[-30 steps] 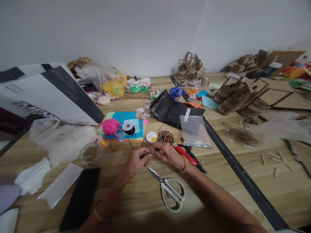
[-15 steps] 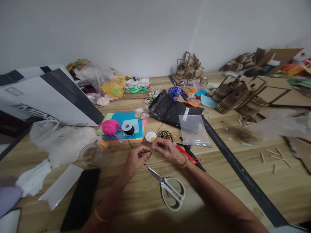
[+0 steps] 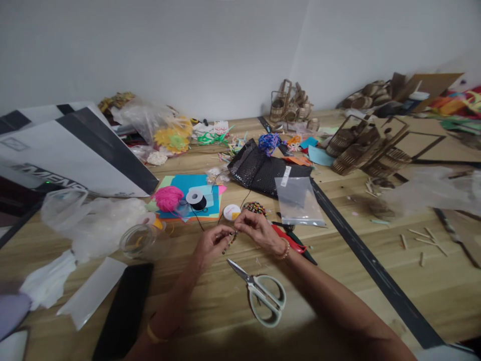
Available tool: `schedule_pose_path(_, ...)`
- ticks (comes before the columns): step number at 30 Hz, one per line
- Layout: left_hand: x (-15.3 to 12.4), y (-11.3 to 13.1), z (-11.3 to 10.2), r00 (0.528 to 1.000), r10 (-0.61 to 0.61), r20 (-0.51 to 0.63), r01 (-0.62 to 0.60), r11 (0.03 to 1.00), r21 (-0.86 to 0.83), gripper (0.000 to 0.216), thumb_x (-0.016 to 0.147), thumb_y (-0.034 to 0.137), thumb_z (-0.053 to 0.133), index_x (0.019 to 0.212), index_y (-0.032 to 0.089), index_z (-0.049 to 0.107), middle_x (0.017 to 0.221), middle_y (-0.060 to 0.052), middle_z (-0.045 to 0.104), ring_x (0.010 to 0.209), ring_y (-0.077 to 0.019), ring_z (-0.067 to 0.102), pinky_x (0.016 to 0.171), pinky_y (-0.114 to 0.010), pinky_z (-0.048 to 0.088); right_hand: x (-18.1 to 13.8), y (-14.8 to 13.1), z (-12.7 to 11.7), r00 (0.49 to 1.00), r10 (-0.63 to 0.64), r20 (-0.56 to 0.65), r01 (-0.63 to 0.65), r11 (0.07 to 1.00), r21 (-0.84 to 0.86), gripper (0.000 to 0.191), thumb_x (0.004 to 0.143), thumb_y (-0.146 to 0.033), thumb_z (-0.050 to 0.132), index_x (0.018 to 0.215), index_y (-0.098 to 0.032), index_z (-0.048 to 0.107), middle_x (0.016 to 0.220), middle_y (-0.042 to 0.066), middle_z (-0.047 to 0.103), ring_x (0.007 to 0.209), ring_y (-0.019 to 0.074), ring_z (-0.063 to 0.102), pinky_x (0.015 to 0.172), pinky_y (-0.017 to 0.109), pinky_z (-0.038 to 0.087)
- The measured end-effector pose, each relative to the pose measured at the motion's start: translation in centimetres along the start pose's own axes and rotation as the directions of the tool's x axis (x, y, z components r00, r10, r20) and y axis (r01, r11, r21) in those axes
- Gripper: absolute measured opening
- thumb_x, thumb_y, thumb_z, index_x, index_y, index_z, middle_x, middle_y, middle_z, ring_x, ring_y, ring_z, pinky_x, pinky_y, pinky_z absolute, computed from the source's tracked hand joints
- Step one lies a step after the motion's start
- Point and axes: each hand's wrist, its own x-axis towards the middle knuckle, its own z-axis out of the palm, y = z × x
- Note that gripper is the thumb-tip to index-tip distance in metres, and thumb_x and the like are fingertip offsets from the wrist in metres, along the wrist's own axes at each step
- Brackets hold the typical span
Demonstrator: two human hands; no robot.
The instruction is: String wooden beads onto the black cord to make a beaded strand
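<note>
My left hand (image 3: 211, 245) is closed in a pinch on a short string of small dark and coloured beads (image 3: 233, 239), which dangles below the fingertips. Close beside it, my right hand (image 3: 259, 231) pinches at the upper end of the same bead string; the thread itself is too fine to make out. Behind the right hand lies a heap of multicoloured beads (image 3: 254, 207) next to a round white-labelled spool (image 3: 232, 212). Scissors with pale handles (image 3: 266, 299) rest on the table just in front of both hands. A red-handled tool (image 3: 289, 239) lies partly hidden behind my right wrist.
Left of the hands are a clear jar (image 3: 137, 240), a black phone (image 3: 123, 311), pink yarn (image 3: 169, 199) and a black cord spool (image 3: 196, 199) on coloured paper. A black bubble mailer (image 3: 259, 168) lies behind; small woven baskets (image 3: 370, 145) stand at right.
The bead string now hangs lower and shows more beneath my left fingertips, which have drawn up towards my right fingers. The view has shifted slightly; the scissors stay put.
</note>
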Motion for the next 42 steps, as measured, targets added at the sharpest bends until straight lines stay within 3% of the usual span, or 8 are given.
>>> schedule_pose_path(4,0.0,0.8,0.3,1.000,-0.001,0.023,0.001,1.000,-0.030,0.020,0.074,0.033,0.062,0.081,0.015,0.064,0.065,-0.001,0.062,0.057,-0.0111,0.053,0.054,-0.022,0.041,0.0,0.1,0.0,1.000,0.009,0.003,-0.009,1.000,-0.006,0.026,0.087,-0.039,0.057,0.079,-0.015,0.056,0.073,0.001,0.056,0.070,0.0130,0.050,0.067,0.025,0.041)
schedule_pose_path(12,0.4,0.8,0.6,0.999,-0.015,-0.040,0.013,0.999,-0.038,0.019,0.071,0.034,0.063,0.068,0.016,0.061,0.056,0.002,0.056,0.051,-0.0096,0.048,0.052,-0.022,0.038,0.0,-0.1,-0.1,1.000,-0.012,-0.007,0.012,1.000,-0.003,0.027,0.088,-0.040,0.057,0.078,-0.015,0.055,0.072,0.000,0.055,0.068,0.0125,0.050,0.065,0.025,0.041)
schedule_pose_path(17,0.4,0.2,0.6,0.999,-0.023,-0.033,0.020,0.995,-0.095,0.020,0.071,0.035,0.064,0.070,0.015,0.060,0.058,0.002,0.056,0.054,-0.0103,0.051,0.054,-0.022,0.041,0.0,-0.3,0.0,1.000,-0.015,-0.005,0.015,1.000,0.013,0.027,0.087,-0.041,0.057,0.078,-0.016,0.055,0.071,0.000,0.056,0.068,0.0127,0.051,0.067,0.025,0.042)
schedule_pose_path(23,0.4,0.2,0.7,0.995,-0.094,-0.041,0.085,0.977,-0.197,0.029,0.069,0.036,0.065,0.088,0.016,0.057,0.061,0.002,0.059,0.045,-0.0070,0.044,0.042,-0.018,0.032,-0.1,0.3,0.1,1.000,-0.019,-0.004,0.019,1.000,-0.004,0.023,0.088,-0.038,0.056,0.080,-0.016,0.056,0.074,0.001,0.056,0.070,0.0128,0.051,0.067,0.025,0.042)
schedule_pose_path(35,0.4,0.3,0.6,0.997,-0.009,-0.078,0.008,1.000,-0.013,0.017,0.070,0.032,0.065,0.069,0.016,0.060,0.056,0.003,0.054,0.052,-0.0093,0.048,0.052,-0.021,0.038,-0.2,0.1,0.0,0.998,-0.044,0.034,0.048,0.992,-0.115,0.018,0.089,-0.031,0.055,0.082,-0.015,0.058,0.073,0.000,0.059,0.068,0.0122,0.052,0.064,0.023,0.041)
schedule_pose_path(42,0.2,0.3,0.5,0.986,-0.156,0.065,0.166,0.962,-0.216,0.024,0.068,0.037,0.066,0.074,0.015,0.060,0.064,-0.001,0.063,0.047,-0.0070,0.047,0.042,-0.018,0.029,-0.2,0.3,-0.2,0.998,-0.018,0.063,0.025,0.993,-0.118,0.021,0.090,-0.033,0.054,0.083,-0.014,0.059,0.075,0.001,0.060,0.070,0.0131,0.054,0.067,0.024,0.043)
